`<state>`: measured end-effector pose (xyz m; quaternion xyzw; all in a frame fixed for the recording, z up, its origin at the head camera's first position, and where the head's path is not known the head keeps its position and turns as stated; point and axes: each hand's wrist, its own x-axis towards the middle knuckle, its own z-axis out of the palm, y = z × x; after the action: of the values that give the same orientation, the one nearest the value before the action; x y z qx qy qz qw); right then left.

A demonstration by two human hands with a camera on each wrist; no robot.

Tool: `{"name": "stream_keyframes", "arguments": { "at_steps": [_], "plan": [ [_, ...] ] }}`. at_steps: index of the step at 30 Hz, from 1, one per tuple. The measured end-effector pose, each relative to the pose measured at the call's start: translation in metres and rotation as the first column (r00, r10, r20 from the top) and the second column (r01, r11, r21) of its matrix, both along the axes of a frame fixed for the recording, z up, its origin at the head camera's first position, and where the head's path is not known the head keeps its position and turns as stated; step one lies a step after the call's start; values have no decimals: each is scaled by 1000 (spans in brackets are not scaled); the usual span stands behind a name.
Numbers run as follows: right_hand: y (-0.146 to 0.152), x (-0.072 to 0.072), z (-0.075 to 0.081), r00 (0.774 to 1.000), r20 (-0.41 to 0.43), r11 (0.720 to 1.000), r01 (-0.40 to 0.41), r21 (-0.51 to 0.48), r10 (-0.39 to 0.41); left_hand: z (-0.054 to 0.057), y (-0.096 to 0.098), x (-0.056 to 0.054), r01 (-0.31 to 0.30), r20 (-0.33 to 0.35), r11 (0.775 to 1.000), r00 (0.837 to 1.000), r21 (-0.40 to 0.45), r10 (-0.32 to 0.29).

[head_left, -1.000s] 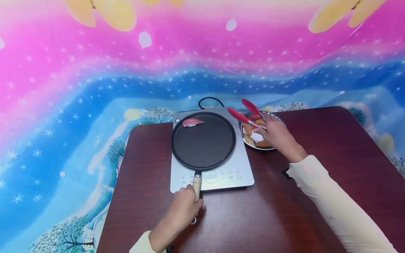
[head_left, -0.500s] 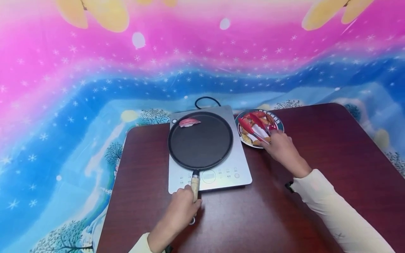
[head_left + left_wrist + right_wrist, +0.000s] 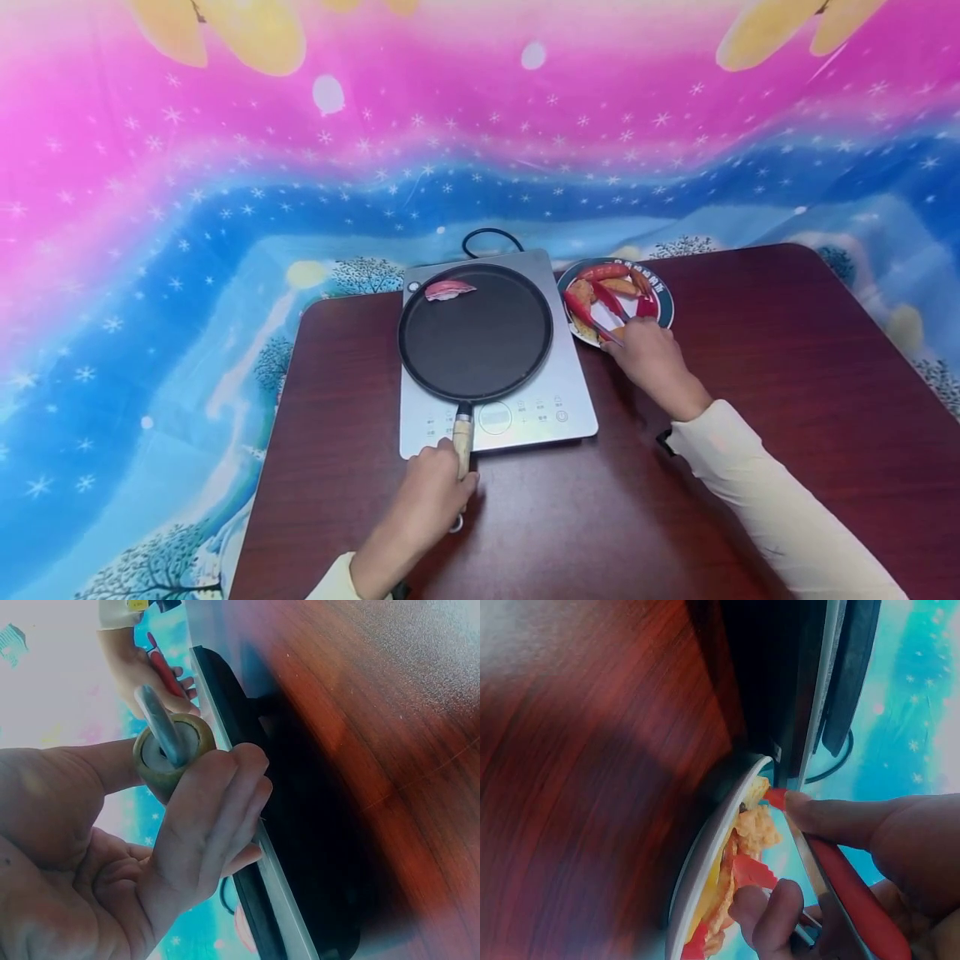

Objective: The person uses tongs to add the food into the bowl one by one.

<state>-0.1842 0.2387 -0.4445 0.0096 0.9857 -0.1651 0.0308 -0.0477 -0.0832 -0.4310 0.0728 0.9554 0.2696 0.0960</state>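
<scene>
- Your left hand (image 3: 430, 487), nearest you, grips the pale handle (image 3: 462, 435), which reaches past the cooker's near edge; that hold has not changed.
- Your right hand (image 3: 651, 358) holds the tongs (image 3: 591, 320); over the last second their red tips have dropped from above the plate (image 3: 663, 307) down among its food.
- Those tips stand apart near the plate's left edge, with a breaded piece (image 3: 757, 829) between them. That seems to put it within reach, but you cannot tell whether they press on it.
- The pan (image 3: 480, 354) sits on the silver cooker (image 3: 573, 427); the pink slice (image 3: 448, 289) lies unmoved by the pan's far-left edge.
- The plate rests right of the cooker, towards the far edge of the dark red table (image 3: 795, 358).
- Beyond the far edge hangs a pink and blue snowflake cloth (image 3: 450, 125).
</scene>
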Motion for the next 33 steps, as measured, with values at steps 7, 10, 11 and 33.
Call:
{"name": "stream_keyframes", "arguments": {
  "at_steps": [7, 10, 11, 33],
  "plan": [
    [-5, -5, -2, 1000, -1, 999, 6, 50, -6, -1, 1, 0, 12, -15, 1000, 1000, -10, -12],
    [-7, -6, -2, 1000, 1, 998, 19, 68, -19, -1, 1, -1, 12, -23, 1000, 1000, -17, -13],
    [-7, -6, -1, 1000, -1, 997, 26, 71, -26, -1, 1, -1, 12, -25, 1000, 1000, -19, -13],
    [3, -6, -11, 996, -86, 997, -8, 79, 15, -1, 1, -2, -8, 21, 1000, 1000, -21, 8]
  ]
}}
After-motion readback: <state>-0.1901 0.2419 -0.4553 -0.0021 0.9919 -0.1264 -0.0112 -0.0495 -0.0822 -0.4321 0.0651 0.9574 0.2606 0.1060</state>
